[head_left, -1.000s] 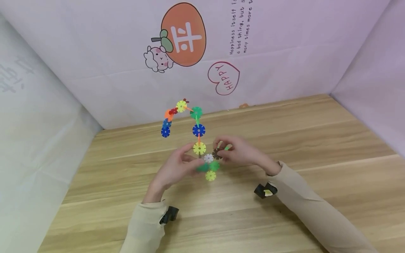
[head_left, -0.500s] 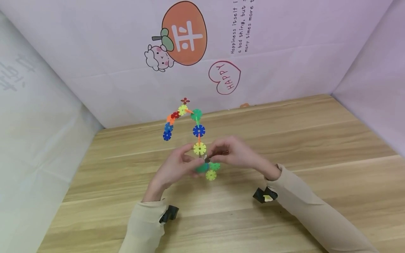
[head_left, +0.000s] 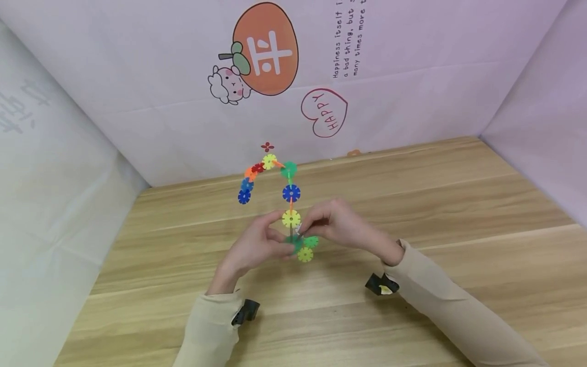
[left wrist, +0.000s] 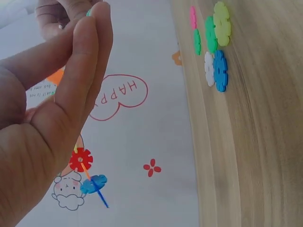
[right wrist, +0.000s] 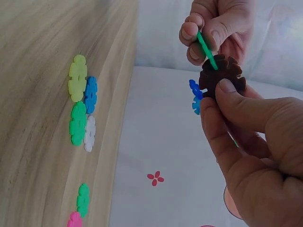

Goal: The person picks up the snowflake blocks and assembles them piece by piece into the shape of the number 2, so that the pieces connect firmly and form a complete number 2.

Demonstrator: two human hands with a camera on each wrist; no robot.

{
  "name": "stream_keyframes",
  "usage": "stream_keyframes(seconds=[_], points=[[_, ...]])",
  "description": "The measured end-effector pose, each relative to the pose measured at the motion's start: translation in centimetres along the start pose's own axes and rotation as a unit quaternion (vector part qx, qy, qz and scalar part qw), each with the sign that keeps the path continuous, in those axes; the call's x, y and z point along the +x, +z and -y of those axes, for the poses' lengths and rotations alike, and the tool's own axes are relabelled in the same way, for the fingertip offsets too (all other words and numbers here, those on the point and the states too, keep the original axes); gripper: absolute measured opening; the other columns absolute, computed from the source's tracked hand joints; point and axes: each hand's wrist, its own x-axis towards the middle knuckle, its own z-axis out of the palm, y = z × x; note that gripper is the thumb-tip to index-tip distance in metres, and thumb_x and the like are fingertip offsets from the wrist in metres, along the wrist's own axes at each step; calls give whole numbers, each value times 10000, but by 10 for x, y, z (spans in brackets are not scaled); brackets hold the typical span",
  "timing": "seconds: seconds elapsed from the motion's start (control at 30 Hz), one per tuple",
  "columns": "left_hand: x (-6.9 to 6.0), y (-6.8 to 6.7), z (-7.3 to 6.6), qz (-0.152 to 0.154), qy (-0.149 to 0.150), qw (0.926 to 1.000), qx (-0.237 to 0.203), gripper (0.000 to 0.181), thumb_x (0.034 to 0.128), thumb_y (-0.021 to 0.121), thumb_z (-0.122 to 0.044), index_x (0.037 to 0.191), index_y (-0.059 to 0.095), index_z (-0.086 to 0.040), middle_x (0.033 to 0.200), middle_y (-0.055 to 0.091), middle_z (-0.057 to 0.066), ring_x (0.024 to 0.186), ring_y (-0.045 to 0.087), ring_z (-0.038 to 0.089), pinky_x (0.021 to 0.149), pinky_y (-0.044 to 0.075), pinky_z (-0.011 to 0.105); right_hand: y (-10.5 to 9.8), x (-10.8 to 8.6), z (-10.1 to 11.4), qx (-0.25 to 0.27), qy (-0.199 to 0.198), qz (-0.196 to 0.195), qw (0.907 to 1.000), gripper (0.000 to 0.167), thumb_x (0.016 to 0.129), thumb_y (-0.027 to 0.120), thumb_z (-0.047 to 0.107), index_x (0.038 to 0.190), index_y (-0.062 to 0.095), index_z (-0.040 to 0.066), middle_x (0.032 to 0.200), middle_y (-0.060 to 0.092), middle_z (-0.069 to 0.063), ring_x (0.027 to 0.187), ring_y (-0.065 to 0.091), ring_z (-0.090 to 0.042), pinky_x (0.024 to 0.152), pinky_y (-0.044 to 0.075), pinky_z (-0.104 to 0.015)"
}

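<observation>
at the left hand (head_left: 257, 245), a green disc (right wrist: 206, 49) is pinched. against it, a brown disc (right wrist: 211, 80) is clamped by the right hand (head_left: 340, 223).

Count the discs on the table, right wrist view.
6: yellow disc above upper green disc, blue disc above white disc, alongside; further down, lower green disc, then pink disc at the bottom edge. Others may be hidden.

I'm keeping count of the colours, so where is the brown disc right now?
In the right wrist view, the brown disc is right of centre, pinched by the right hand, at the lower end of the green disc the left hand holds.
</observation>
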Motion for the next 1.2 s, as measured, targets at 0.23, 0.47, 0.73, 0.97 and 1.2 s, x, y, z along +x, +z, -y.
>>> stream_keyframes(seconds=[0.23,0.47,0.73,0.97,1.2], points=[[1,5,-1,-451,-38,9986,259,732,819,713,16,1459,384,-115,806,716,89,744,702,314,771,542,360,4,1,-1,-439,-777,-387,9953,185,748,712,-159,786,743,19,813,723,-63,768,693,-159,691,554,-210],[1,9,-2,-720,-122,9970,254,713,796,717,55,1430,432,-105,760,710,86,710,699,315,720,534,322,8,1,-4,-679,-1226,-570,9885,214,721,716,-189,765,740,19,780,718,-59,730,686,-143,670,550,-196],[0,12,-6,-985,-187,9949,75,723,785,720,66,1426,444,-123,789,708,120,720,703,315,686,563,358,9,2,-6,-533,-1511,-658,9849,211,726,705,-199,771,734,5,782,718,-70,733,688,-140,665,553,-203],[1,8,-6,-879,-15,9961,25,645,811,770,-122,1388,493,-202,948,701,67,851,690,250,773,552,418,5,3,-6,-751,-1775,-879,9773,227,699,737,-184,807,751,16,810,727,-73,753,699,-192,692,553,-206],[4,7,-3,-909,363,9944,-406,369,933,646,-240,1284,599,-134,1229,617,39,1129,592,211,872,531,387,10,4,-6,-1008,-1784,-1145,9721,186,727,741,-146,820,755,14,853,724,-91,782,704,-200,713,544,-182]])
